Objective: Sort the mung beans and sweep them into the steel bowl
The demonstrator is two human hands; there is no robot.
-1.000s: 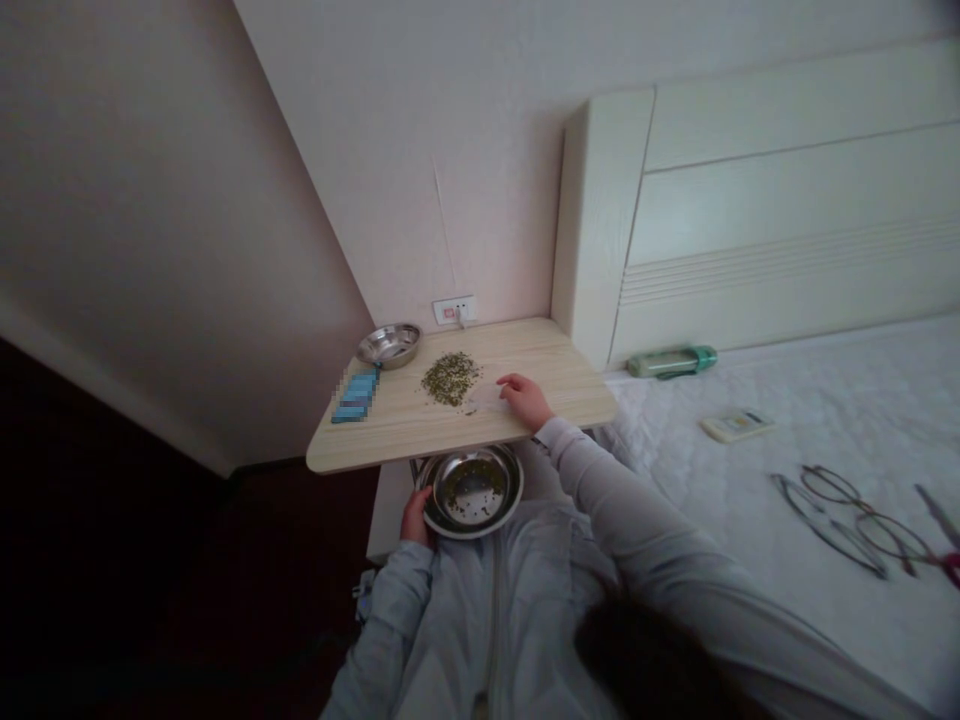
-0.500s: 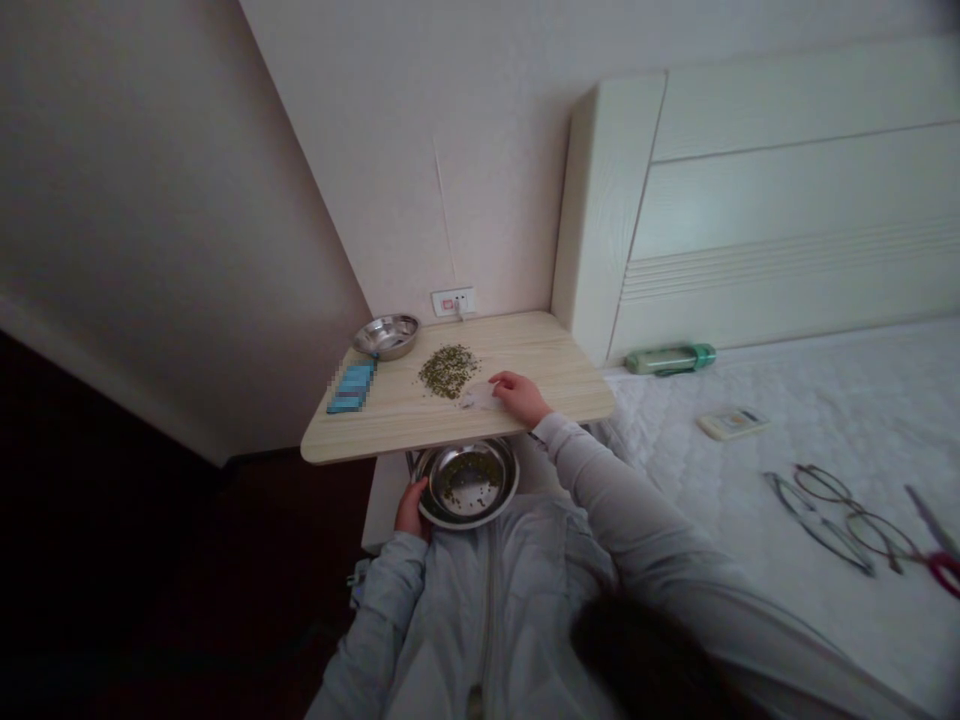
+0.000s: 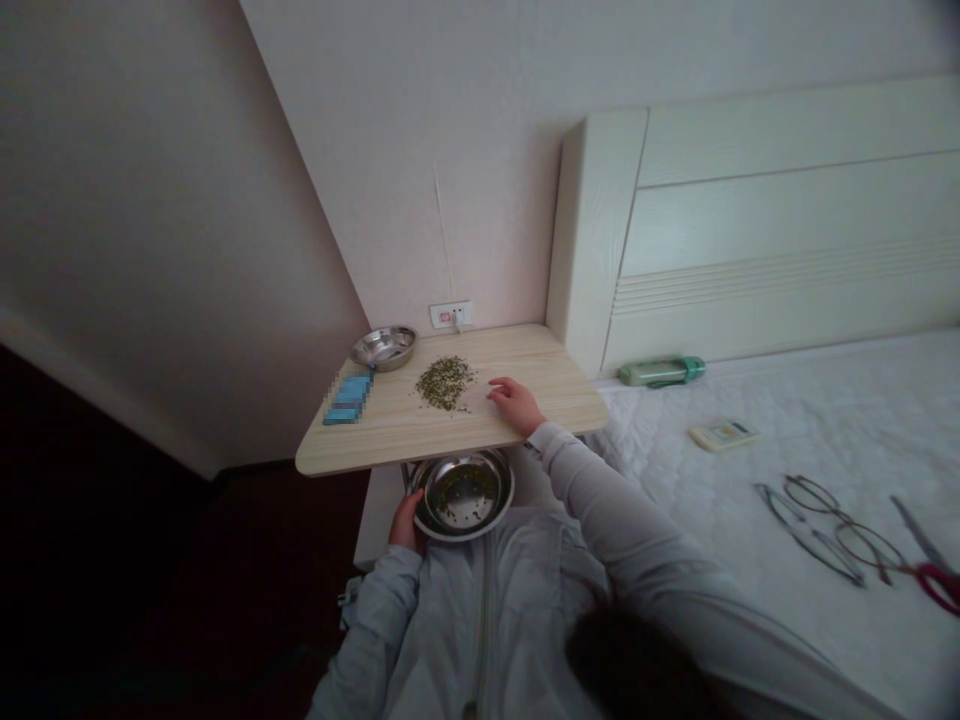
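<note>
My left hand (image 3: 406, 523) grips the rim of a steel bowl (image 3: 463, 493) held just under the front edge of the small wooden table (image 3: 525, 350). The bowl holds a thin layer of small green beans. My right hand (image 3: 514, 402) rests on the tabletop with its fingers curled, to the right of a pile of green beans (image 3: 445, 381). Whether anything lies under those fingers is too small to tell. A second, smaller steel bowl (image 3: 384, 347) sits at the table's back left.
A blue packet (image 3: 348, 398) lies at the table's left edge. A wall socket (image 3: 451, 314) is behind the table. On the bed (image 3: 750, 520) to the right lie a green bottle (image 3: 661, 371), a remote (image 3: 723, 434), eyeglasses (image 3: 825, 520) and red-handled scissors (image 3: 930, 570).
My right hand has shifted slightly; the pale scrap seen beside it earlier no longer shows. The camera view moved a little. The left hand still holds the bowl.
</note>
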